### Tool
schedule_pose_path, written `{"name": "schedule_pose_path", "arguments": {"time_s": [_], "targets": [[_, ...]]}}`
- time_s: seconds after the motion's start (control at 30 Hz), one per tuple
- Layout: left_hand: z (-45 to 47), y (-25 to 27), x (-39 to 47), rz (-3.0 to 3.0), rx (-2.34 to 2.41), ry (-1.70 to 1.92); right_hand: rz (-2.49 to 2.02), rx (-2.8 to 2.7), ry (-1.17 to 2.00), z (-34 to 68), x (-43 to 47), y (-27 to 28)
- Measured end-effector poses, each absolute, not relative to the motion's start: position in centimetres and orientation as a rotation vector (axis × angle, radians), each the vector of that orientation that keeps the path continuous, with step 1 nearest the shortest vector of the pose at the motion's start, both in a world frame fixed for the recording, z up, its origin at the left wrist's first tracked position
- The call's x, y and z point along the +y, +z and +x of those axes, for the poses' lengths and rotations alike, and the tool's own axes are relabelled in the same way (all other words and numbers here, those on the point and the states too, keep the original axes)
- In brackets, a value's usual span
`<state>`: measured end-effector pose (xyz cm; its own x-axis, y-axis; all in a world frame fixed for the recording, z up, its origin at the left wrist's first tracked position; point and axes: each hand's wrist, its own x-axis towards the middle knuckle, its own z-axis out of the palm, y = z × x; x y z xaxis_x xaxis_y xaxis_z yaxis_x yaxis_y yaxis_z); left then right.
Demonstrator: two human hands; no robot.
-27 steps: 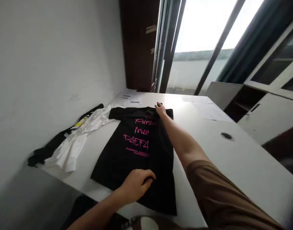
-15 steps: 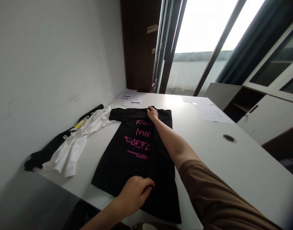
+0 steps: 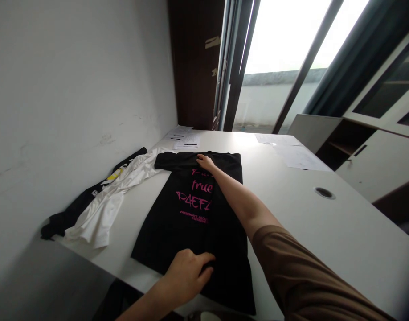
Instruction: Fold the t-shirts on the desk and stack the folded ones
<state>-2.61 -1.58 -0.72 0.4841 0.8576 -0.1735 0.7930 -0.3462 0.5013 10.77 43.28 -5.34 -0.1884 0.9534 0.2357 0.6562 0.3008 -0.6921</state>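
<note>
A black T-shirt (image 3: 164, 223) with pink lettering lies on the white table, its right side folded inward over part of the print. Near the hem, my left hand (image 3: 189, 274) rests with thumb and index finger a little apart, and no cloth shows between them. My right hand (image 3: 206, 163) reaches across to the collar end, its fingers loosely stretched on the fabric just above the print. The right forearm hides part of the folded side and some letters.
To the left, along the wall, lie a white garment (image 3: 104, 214) and a black garment (image 3: 74, 211) with a yellow patch. Paper sheets (image 3: 186, 141) sit at the table's far end, and more papers (image 3: 301, 157) at the right. A round cable hole (image 3: 324, 193) pierces the table (image 3: 284, 232).
My right hand has left the collar edge and slid left and slightly nearer across the shirt. The left thumb and index finger have parted from a pinch.
</note>
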Motion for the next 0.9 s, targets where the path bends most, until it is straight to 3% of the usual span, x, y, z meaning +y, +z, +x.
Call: {"name": "schedule_pose_path", "arguments": {"time_s": [0.4, 0.7, 0.9], "targets": [[-2.4, 0.9, 1.6, 2.333, 1.227, 0.494, -1.286, -2.272, 0.232, 23.0, 35.8, -5.5], [3.4, -0.4, 6.5, 2.783, 0.679, 0.339, -1.270, -2.356, 0.207, 28.5, 25.7, -8.7], [6.2, -1.7, 7.4, 2.840, 0.358, 0.186, -1.349, -2.334, 0.226, 28.3, 24.5, -9.6]]}}
